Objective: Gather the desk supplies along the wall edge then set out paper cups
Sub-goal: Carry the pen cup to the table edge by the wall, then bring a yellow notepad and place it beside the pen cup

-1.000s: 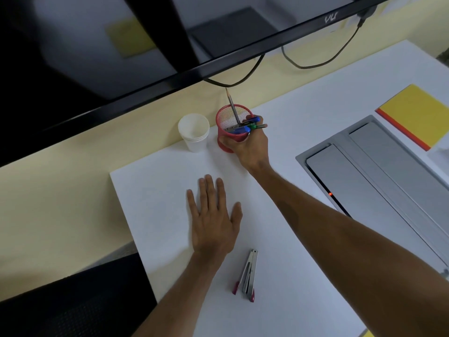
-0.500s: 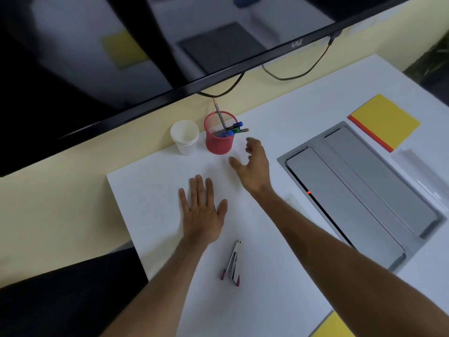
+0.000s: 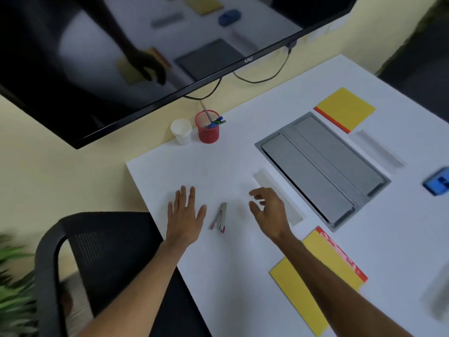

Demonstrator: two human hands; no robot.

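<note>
A red mesh pen holder [image 3: 208, 130] with several pens stands by the wall edge of the white desk [image 3: 243, 276]. A stack of white paper cups [image 3: 181, 131] stands just left of it. A small stapler [image 3: 220, 217] with red ends lies on the desk between my hands. My left hand [image 3: 185, 215] rests flat on the desk, fingers spread, left of the stapler. My right hand [image 3: 268, 211] hovers right of the stapler, fingers apart and curled, holding nothing. A clear ruler [image 3: 277, 193] lies under and beyond my right hand.
A grey cable tray lid [image 3: 323, 166] is set into the desk at right. Yellow notepads lie at the far right [image 3: 345, 108] and under my right forearm [image 3: 315, 276]. A blue object [image 3: 437, 182] sits at the right edge. A black monitor [image 3: 145, 57] hangs above; a black chair [image 3: 102, 263] stands at left.
My right hand let go of the red pen holder and drew back toward me, now beside the stapler. The view swung down and right. My left hand stayed flat.
</note>
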